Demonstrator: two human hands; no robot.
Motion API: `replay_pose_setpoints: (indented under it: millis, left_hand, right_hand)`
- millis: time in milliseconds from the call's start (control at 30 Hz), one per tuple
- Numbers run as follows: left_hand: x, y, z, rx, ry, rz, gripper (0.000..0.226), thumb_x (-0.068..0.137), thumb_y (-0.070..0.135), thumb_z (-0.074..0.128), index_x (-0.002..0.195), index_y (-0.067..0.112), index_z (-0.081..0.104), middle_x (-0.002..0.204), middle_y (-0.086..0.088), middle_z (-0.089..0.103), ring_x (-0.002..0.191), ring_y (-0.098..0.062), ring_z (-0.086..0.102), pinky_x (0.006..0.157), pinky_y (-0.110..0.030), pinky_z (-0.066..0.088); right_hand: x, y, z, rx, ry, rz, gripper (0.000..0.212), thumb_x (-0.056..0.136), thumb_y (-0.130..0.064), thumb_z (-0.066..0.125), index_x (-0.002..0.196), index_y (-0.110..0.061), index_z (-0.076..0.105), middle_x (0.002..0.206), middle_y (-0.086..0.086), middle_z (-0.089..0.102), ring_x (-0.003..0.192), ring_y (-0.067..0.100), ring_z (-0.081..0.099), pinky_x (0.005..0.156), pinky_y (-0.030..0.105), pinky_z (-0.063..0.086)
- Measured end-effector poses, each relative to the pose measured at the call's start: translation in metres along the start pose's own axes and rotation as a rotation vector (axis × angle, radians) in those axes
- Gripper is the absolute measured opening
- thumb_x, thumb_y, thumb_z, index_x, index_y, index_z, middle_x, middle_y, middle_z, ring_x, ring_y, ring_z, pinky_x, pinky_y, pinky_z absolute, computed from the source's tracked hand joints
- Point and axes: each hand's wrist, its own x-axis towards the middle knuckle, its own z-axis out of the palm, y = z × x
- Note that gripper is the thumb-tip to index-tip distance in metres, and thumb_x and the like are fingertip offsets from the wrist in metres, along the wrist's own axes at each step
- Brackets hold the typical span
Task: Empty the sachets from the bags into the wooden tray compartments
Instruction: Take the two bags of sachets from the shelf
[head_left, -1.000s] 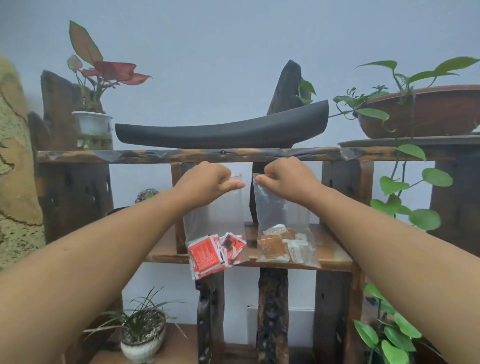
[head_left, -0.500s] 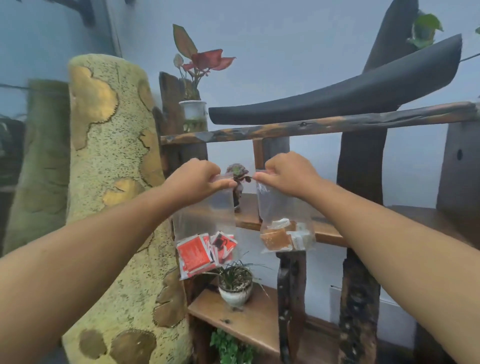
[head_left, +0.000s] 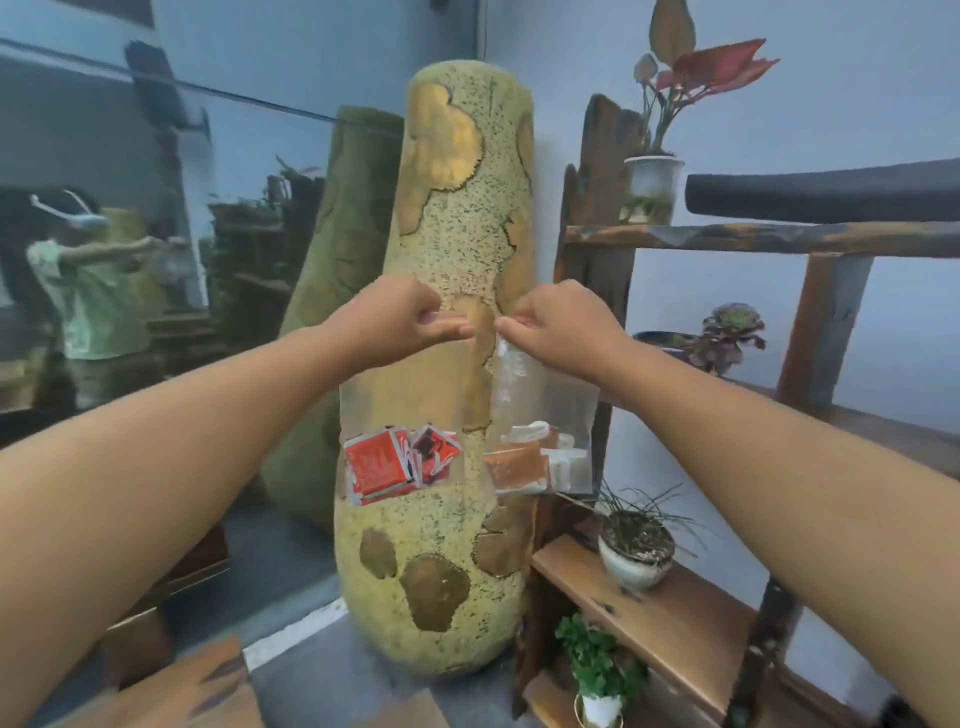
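Left hand (head_left: 400, 322) pinches the top of the red-sachet bag (head_left: 400, 400), right hand (head_left: 563, 335) the brown-sachet bag (head_left: 550, 410). Both hang straight down below the fingers (head_left: 449, 330).

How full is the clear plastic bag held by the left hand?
Not emptied: red sachets bunch at the bottom of the clear plastic bag, top pinched by the left hand.

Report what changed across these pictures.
The person turned left, carrying both bags from in front of the wooden shelf to in front of the tall speckled vase. Unchanged: the left hand pinches the top of the red-sachet bag, the right hand the brown-sachet bag; neither emptied.
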Motion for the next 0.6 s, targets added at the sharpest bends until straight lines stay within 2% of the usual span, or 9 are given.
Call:
replay_pose_setpoints:
  millis: [100,200,300,367,467,600]
  left_hand:
    - [-0.038,-0.062,-0.019,0.011,-0.010,-0.078,0.079,0.076,0.075,0.051,0.067,-0.003,0.055,0.057,-0.009,0.049,0.052,-0.022,0.041,0.052,-0.034,0.034]
    - [-0.081,-0.118,-0.041,0.002,-0.003,-0.155,0.075,0.079,0.072,0.054,0.061,0.000,0.049,0.053,-0.007,0.045,0.050,-0.021,0.038,0.052,-0.033,0.033]
    - [-0.128,-0.165,-0.066,0.015,0.007,-0.220,0.069,0.078,0.074,0.052,0.056,0.011,0.035,0.051,-0.002,0.032,0.050,-0.019,0.029,0.051,-0.031,0.027]
    - [-0.161,-0.192,-0.083,0.044,0.009,-0.273,0.070,0.077,0.076,0.049,0.056,0.012,0.032,0.052,-0.003,0.029,0.051,-0.019,0.027,0.052,-0.032,0.026]
    - [-0.211,-0.227,-0.111,0.085,0.024,-0.394,0.067,0.084,0.068,0.055,0.057,0.011,0.033,0.054,-0.006,0.030,0.052,-0.020,0.027,0.052,-0.032,0.024]
    - [-0.282,-0.254,-0.154,0.172,0.054,-0.566,0.065,0.085,0.063,0.060,0.055,0.012,0.033,0.053,-0.005,0.033,0.051,-0.020,0.030,0.052,-0.032,0.027]
  right_hand:
    - [0.028,-0.064,0.030,0.042,-0.021,-0.040,0.051,0.094,-0.043,0.052,0.053,-0.016,0.039,0.051,0.002,0.044,0.051,0.023,0.044,0.049,0.034,0.034]
    - [0.052,-0.132,0.060,0.048,-0.045,-0.108,0.049,0.095,-0.043,0.050,0.054,-0.017,0.041,0.053,0.002,0.047,0.054,0.024,0.047,0.051,0.035,0.037]
    - [0.073,-0.201,0.088,0.122,-0.056,-0.180,0.050,0.095,-0.042,0.050,0.052,-0.018,0.038,0.052,0.000,0.043,0.050,0.020,0.042,0.047,0.031,0.026]
    - [0.083,-0.245,0.102,0.158,-0.050,-0.232,0.051,0.095,-0.042,0.050,0.051,-0.019,0.039,0.050,-0.001,0.043,0.049,0.018,0.042,0.047,0.030,0.021]
    - [0.096,-0.308,0.120,0.226,-0.052,-0.321,0.052,0.095,-0.041,0.050,0.050,-0.017,0.038,0.050,-0.002,0.043,0.049,0.016,0.041,0.047,0.029,0.018]
    - [0.108,-0.384,0.139,0.314,-0.047,-0.453,0.052,0.094,-0.042,0.049,0.051,-0.015,0.041,0.052,0.000,0.046,0.057,0.025,0.048,0.047,0.029,0.023]
